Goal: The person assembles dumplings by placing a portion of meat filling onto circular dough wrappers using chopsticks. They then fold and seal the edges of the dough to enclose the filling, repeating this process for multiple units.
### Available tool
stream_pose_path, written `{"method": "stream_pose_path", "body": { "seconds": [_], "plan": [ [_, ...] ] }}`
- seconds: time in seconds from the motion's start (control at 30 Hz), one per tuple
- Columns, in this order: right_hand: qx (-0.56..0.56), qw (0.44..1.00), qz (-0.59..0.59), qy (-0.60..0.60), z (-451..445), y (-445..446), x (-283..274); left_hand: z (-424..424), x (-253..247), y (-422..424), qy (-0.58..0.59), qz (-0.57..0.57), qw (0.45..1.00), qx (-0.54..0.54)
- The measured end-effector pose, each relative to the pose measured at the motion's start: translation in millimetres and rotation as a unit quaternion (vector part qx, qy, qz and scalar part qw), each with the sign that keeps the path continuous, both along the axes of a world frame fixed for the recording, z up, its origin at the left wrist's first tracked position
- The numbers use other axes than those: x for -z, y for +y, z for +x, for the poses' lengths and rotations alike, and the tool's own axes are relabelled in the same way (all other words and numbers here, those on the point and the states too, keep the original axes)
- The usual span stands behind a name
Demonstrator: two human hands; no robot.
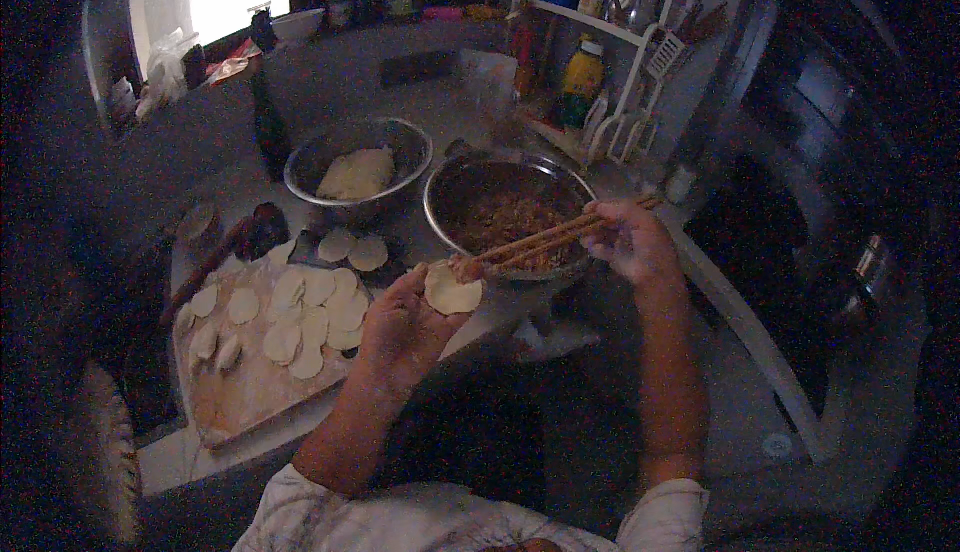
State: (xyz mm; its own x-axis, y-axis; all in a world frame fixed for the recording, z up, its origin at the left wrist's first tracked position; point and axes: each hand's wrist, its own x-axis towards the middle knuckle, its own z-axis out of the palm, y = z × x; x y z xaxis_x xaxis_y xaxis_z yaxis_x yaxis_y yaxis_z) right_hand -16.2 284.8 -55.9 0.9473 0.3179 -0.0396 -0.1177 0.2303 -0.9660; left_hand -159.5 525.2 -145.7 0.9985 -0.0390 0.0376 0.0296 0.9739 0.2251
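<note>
A round dough wrapper (pixel 454 294) lies across the fingers of my left hand (pixel 405 327). My right hand (pixel 630 241) grips a pair of wooden chopsticks (pixel 536 241), their tips at the wrapper's upper edge with a lump of filling (pixel 466 268) between them. Behind the chopsticks stands a metal bowl (pixel 442 233) of minced filling (pixel 517 211). Left of my left hand, a floured wooden board (pixel 255 409) carries several flat wrappers (pixel 307 304). Two folded dumplings (pixel 215 348) sit near its left side.
A second metal bowl (pixel 416 136) holds a mass of dough (pixel 356 173). A rolling pin (pixel 214 263) lies at the board's far left edge, and a dark bottle (pixel 268 121) stands behind. At the back right, a white rack (pixel 634 34) holds jars and utensils beside a yellow bottle (pixel 583 76).
</note>
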Motion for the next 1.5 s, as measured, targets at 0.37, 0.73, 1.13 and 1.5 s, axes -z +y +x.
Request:
{"method": "stream_pose_path", "body": {
  "seconds": [0.37,0.73,1.13,1.5],
  "plan": [
    [-0.030,0.988,-0.126,-0.083,-59,6,3,-48,16,-12,0.024,0.054,0.998,0.020],
    [0.008,0.995,-0.062,-0.072,-69,-26,18,-59,24,-15,0.000,0.004,0.995,0.099],
    [-0.032,0.997,-0.029,-0.065,-60,-36,48,-56,32,-26,0.013,0.104,0.989,0.105],
    [-0.022,0.998,-0.002,-0.066,-56,-39,55,-39,47,-26,0.005,0.036,0.993,0.115]
  ]
}}
